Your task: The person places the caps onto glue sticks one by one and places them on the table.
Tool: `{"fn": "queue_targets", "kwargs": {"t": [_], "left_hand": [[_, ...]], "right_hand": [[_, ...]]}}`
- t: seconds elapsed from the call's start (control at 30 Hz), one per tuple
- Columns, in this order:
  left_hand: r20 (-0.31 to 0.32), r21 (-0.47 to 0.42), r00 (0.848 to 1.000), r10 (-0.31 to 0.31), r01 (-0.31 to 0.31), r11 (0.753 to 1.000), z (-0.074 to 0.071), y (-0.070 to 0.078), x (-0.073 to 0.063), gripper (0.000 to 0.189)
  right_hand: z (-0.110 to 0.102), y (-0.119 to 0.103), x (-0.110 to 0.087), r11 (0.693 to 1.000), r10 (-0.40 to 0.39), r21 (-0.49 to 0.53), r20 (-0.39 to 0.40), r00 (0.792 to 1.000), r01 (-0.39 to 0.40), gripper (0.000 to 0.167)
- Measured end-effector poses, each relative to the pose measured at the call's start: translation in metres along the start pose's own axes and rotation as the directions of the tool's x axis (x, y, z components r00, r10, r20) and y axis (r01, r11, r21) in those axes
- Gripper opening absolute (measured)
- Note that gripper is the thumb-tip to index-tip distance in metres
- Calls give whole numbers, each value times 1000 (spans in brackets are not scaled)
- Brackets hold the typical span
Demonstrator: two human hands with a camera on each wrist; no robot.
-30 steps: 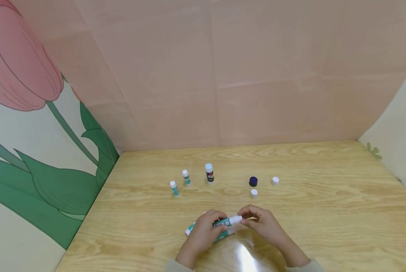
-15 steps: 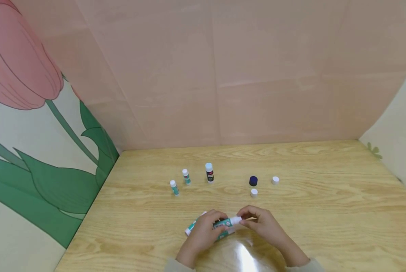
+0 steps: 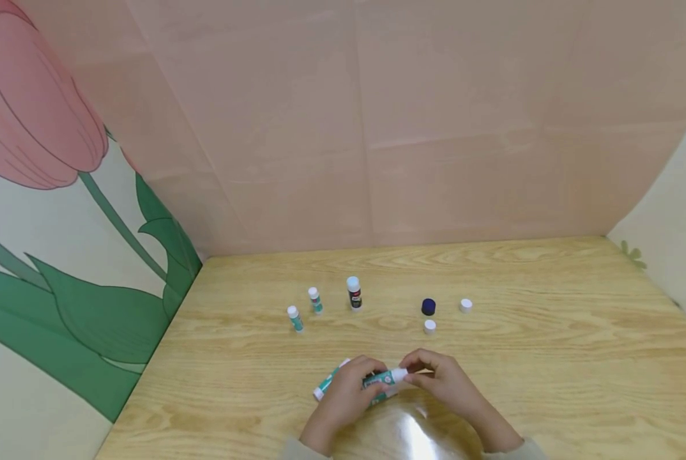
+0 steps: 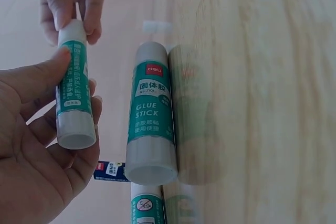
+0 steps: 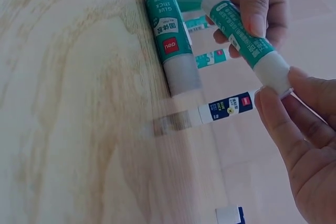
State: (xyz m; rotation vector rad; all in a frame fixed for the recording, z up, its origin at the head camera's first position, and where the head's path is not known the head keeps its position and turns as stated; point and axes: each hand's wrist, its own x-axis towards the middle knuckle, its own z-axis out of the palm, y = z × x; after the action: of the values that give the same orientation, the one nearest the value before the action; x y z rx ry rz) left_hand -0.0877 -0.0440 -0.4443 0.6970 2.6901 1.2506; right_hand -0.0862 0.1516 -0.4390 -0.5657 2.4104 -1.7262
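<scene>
My left hand [image 3: 343,393] grips the green-labelled body of a glue stick [image 4: 76,82], thumb pressed along it. At its white end, the fingertips of my right hand [image 3: 443,380] pinch it, as the right wrist view also shows at the white end [image 5: 273,72]. The held glue stick is tilted above the table. Below it a second glue stick [image 4: 149,108], with a green label reading "GLUE STICK", lies on the wood. Another green and white glue stick [image 3: 326,385] lies partly hidden behind my left hand.
Two small green glue sticks [image 3: 295,319] and a dark-labelled one [image 3: 354,294] stand further back on the wooden table [image 3: 550,358]. Right of them sit a navy cap [image 3: 428,306] and two white caps [image 3: 465,305]. A pink cloth [image 3: 435,128] hangs behind.
</scene>
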Motion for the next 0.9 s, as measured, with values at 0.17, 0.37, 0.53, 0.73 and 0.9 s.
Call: {"fn": "queue_targets", "kwargs": {"t": [0.17,0.37,0.53,0.73,0.9], "left_hand": [[2,5,1000,0,0,1000,0,0,0,17],[5,9,1000,-1,1,1000,0,1,1,17],[3,7,1000,2,-2,1000,0,0,1,17],[-5,18,1000,7,-6,1000,1,-1,1,18],[-8,33,1000,13,-13,999,0,0,1,18]], "right_hand": [[1,-2,0,1000,12,-3,-2,1000,-12,15],[2,-2,1,1000,4,-19,-14,1000,-4,13],[3,-1,0,999,-13,-30,-29,1000,12,12],[4,-1,1,999,-13,-30,-34,999,12,11],[4,-1,2,999,2,-33,-34,999,-3,12]]}}
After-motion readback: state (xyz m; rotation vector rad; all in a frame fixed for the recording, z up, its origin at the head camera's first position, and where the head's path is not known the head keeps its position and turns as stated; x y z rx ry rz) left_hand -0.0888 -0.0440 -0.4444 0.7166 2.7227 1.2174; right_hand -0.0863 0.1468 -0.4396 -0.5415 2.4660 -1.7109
